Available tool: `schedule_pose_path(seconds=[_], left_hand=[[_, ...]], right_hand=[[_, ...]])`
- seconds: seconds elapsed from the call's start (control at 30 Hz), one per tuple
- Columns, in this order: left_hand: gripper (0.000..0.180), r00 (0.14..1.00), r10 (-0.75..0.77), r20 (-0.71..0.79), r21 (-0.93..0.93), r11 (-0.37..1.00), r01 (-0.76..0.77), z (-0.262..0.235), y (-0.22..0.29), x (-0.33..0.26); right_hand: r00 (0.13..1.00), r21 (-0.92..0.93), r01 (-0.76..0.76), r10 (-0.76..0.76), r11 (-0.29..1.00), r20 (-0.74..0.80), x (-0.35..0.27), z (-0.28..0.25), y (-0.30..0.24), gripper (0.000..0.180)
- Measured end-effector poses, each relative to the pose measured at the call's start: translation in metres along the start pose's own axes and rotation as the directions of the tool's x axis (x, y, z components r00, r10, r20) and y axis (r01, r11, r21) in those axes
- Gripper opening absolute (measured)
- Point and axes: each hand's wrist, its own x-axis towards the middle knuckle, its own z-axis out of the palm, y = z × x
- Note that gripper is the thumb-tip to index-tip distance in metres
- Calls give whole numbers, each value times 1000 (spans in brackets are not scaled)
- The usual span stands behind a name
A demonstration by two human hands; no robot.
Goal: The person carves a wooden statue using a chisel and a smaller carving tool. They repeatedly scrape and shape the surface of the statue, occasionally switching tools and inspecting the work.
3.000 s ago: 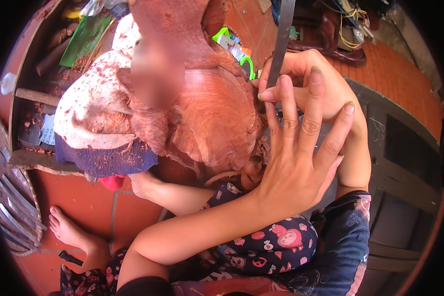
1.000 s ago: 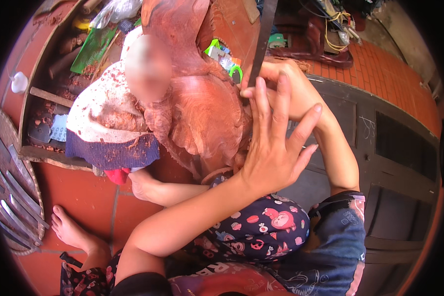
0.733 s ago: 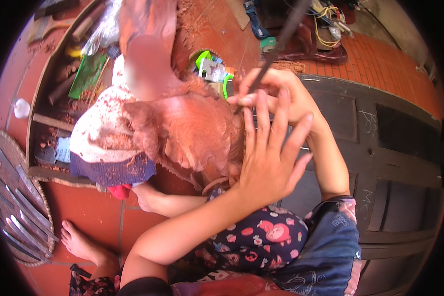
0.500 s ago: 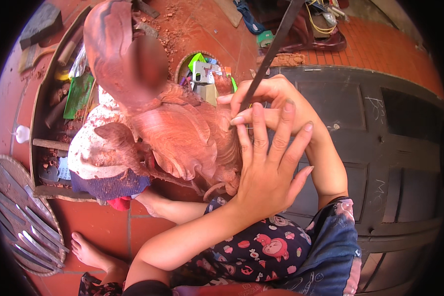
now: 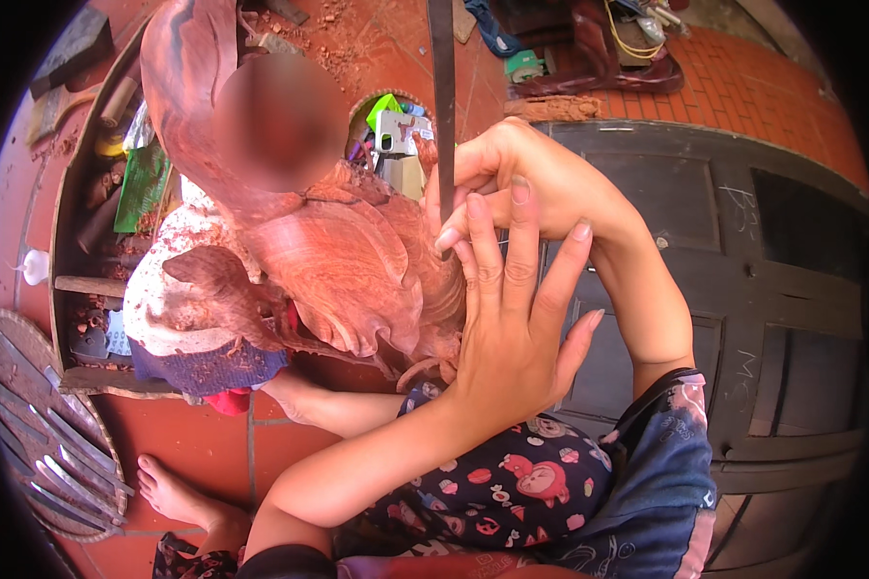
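Spreading across the bottom of the frame, dark trousers point(image 5: 497, 492) printed with pink figures cover the person's lap. Just above, right of centre, the left hand point(image 5: 514, 323) shows its back, fingers stretched and fanned, gripping nothing. Its fingertips overlap the right hand point(image 5: 531, 183); whether they press on it I can't tell from here. That right hand, bent at the wrist, pinches the low end of a long dark flat tool point(image 5: 441, 106), which stands nearly upright toward the top edge. The big red-brown wood carving point(image 5: 348, 275) sits immediately left of both hands, filling the middle left. Its right edge is just beside the tool's lower end, though fingers hide any contact. Under its left side bunches a white and navy cloth point(image 5: 179, 289) dusted with shavings. At lower left I see a round woven tray point(image 5: 37, 344) bearing metal blades point(image 5: 85, 465); a wooden box point(image 5: 116, 381) runs above it. A dark panelled door point(image 5: 666, 289) takes up the right. Past the carving, at upper centre, a small round basket holds a bright green piece point(image 5: 384, 111), and glossy dark-red furniture point(image 5: 603, 72) stands at upper right.
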Motion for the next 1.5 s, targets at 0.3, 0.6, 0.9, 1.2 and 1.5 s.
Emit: schedule_pose_path(seconds=[0.3, 0.6, 0.9, 1.2, 1.5], left_hand=[[48, 975, 10, 224, -281, 958, 55, -32, 21, -6], [50, 970, -32, 242, 775, 608, -173, -119, 2, 106], [32, 951, -205, 231, 778, 626, -54, -92, -2, 62], [9, 627, -762, 164, 382, 635, 672, -85, 19, 82], [20, 879, -404, 252, 657, 739, 152, -89, -1, 75]], right_hand=[[980, 501, 193, -144, 844, -135, -33, -22, 3, 13], [830, 686, 446, -553, 574, -78, 18, -5, 57, 13], [827, 538, 498, -558, 680, -59, 31, 4, 43, 7], [645, 502, 752, -323, 427, -693, 46, 37, -1, 31], [860, 938, 313, -463, 149, -214, 65, 27, 0, 35]])
